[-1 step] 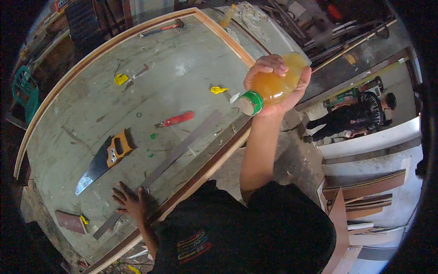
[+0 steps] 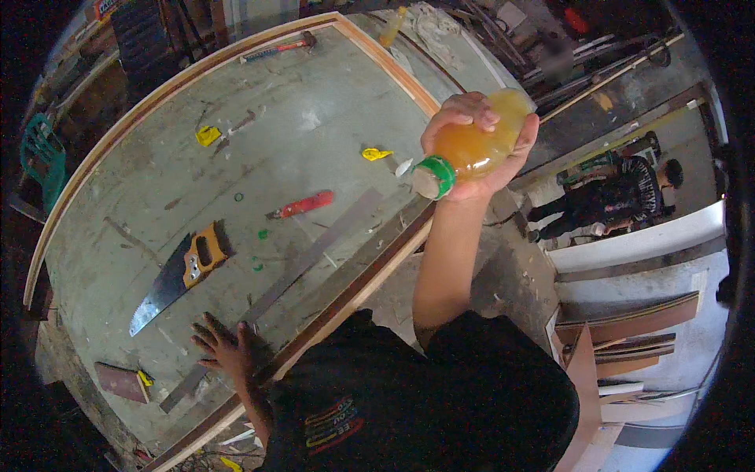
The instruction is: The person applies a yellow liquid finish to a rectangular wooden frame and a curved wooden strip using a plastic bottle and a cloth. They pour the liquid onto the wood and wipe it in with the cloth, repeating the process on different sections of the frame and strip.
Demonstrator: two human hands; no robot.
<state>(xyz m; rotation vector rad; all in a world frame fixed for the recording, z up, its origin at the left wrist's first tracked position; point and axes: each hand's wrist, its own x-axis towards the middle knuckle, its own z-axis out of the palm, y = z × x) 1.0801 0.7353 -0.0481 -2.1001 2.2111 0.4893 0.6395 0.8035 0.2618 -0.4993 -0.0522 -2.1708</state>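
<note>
My right hand (image 2: 491, 169) is raised over the table's near edge, its fingers wrapped round a clear plastic bottle (image 2: 472, 149). Orange-yellow liquid is inside, and the green-ringed cap end tilts down toward the left. My left hand (image 2: 226, 350) rests on the table with its fingers spread, holding nothing. It lies across a long thin grey strip (image 2: 295, 271). Beyond that hand is a handsaw (image 2: 206, 253) with a yellow-brown handle. A red utility knife (image 2: 308, 204) lies farther off, near the strip.
Wooden strips (image 2: 385, 71) border the worktable (image 2: 283, 134). A hammer (image 2: 279, 49) lies at the far side, a brown block (image 2: 122, 382) at the left. Yellow scraps (image 2: 376, 154) are scattered about. A green chair (image 2: 43, 161) stands beyond; another person (image 2: 613, 197) is at the right, near stacked boards (image 2: 637, 346).
</note>
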